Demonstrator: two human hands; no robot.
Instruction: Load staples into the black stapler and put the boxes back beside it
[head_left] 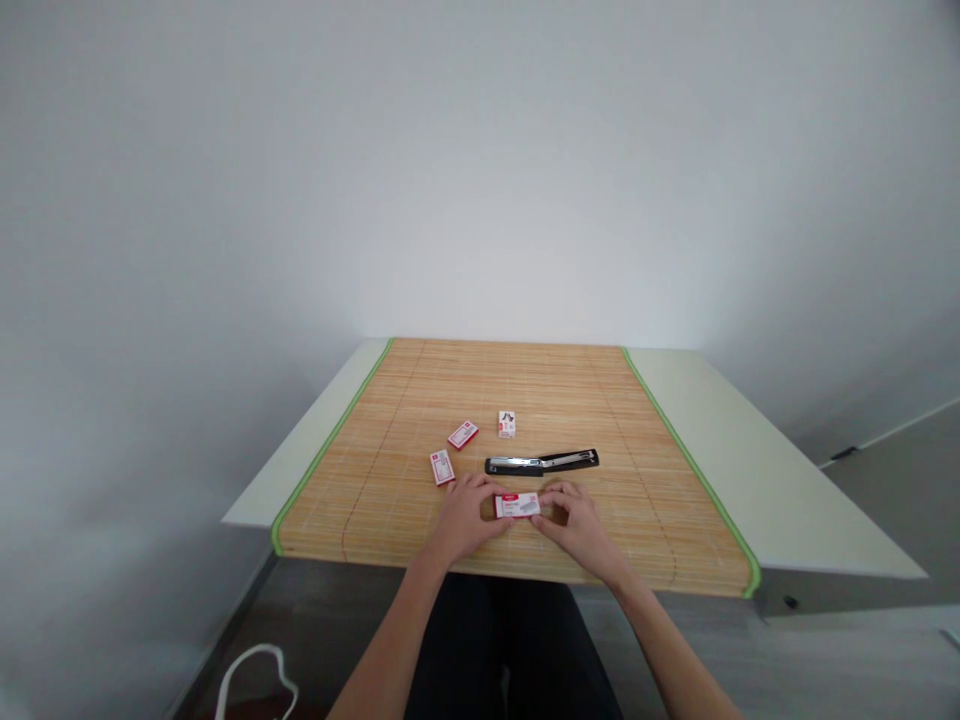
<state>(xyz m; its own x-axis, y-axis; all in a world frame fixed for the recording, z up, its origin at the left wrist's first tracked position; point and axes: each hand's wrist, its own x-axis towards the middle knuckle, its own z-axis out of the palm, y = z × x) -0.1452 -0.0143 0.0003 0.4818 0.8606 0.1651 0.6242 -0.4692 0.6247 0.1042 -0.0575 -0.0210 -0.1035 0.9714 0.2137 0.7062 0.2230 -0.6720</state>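
Note:
Between my two hands is a small red and white box of staples [517,505], just above or on the mat near its front edge. My left hand [471,515] grips the box's left end between thumb and fingers. At the right end, my right hand [571,518] pinches it with thumb and fingertips. Right behind the box lies a black stapler [541,463], opened out flat with its metal rail showing. Two more red and white boxes, a nearer one [442,467] and a farther one [463,434], lie to the left. A small white box [507,424] stands behind the stapler.
A bamboo mat [525,385] with green edging covers the middle of a white table [727,450]. The table's far side meets a plain pale wall [495,180]. At the lower left, a white curved object [259,655] shows below table height.

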